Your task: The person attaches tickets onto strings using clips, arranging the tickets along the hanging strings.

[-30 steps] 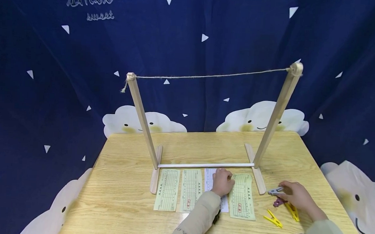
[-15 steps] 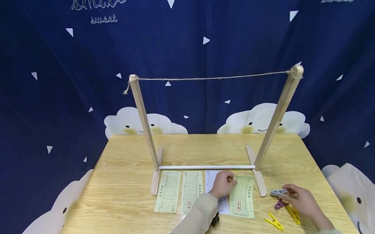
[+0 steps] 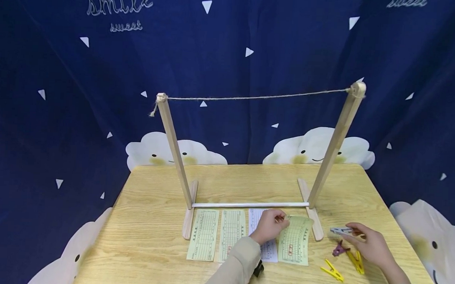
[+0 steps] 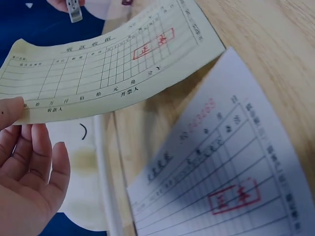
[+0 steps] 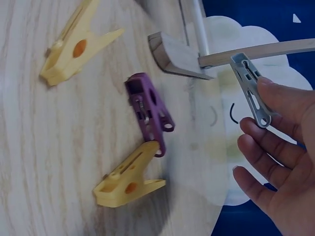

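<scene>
My left hand pinches the far end of the rightmost green receipt slip between thumb and fingers. That end is lifted and bent, while the near end appears to lie on the table. Beneath my left arm is a white receipt slip with a red stamp, partly hidden in the head view. My right hand holds a grey clothespin between thumb and fingers, raised off the table. Just below it lie a purple clothespin and a yellow clothespin, with another yellow clothespin nearer the front.
A wooden stand rises behind the slips, with a left post, a right post and a string tied across the top. A white rod joins its feet. Two more green slips lie flat at the left.
The left hand has raised the far end of the rightmost green slip. My right hand has lifted the grey clothespin away from the purple and yellow ones.
</scene>
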A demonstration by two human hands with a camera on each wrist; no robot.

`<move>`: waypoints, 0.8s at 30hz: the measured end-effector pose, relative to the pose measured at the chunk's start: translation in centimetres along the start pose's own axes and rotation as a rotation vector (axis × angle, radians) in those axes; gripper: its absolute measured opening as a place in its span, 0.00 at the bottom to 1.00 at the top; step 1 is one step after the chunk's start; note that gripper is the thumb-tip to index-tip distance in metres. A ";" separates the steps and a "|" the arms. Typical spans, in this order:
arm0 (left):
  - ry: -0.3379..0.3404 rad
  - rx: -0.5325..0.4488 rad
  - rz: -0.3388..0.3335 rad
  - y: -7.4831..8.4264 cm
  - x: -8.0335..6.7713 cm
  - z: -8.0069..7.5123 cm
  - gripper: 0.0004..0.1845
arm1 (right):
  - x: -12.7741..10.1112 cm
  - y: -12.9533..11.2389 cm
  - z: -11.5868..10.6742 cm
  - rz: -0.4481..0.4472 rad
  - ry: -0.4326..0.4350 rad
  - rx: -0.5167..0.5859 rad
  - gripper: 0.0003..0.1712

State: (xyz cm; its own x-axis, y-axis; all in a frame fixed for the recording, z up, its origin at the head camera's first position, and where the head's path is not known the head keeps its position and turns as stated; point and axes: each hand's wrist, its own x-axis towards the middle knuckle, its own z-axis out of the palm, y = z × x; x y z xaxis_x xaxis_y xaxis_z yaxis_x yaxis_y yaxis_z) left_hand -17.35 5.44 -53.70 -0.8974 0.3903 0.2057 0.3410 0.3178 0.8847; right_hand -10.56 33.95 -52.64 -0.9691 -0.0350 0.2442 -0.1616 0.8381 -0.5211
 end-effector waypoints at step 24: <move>-0.016 -0.106 0.062 3.4 -0.7 -2.1 0.03 | 0.6 -2.7 -2.1 0.000 0.102 0.066 0.17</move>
State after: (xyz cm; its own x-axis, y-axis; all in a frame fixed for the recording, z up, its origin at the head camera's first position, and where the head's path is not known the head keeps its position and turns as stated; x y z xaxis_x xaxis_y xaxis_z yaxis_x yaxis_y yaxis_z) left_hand -16.17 4.46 -50.01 -0.8706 0.4202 0.2559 0.3638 0.1997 0.9098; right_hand -10.35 32.81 -49.42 -0.9456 0.0229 0.3245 -0.1771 0.8004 -0.5727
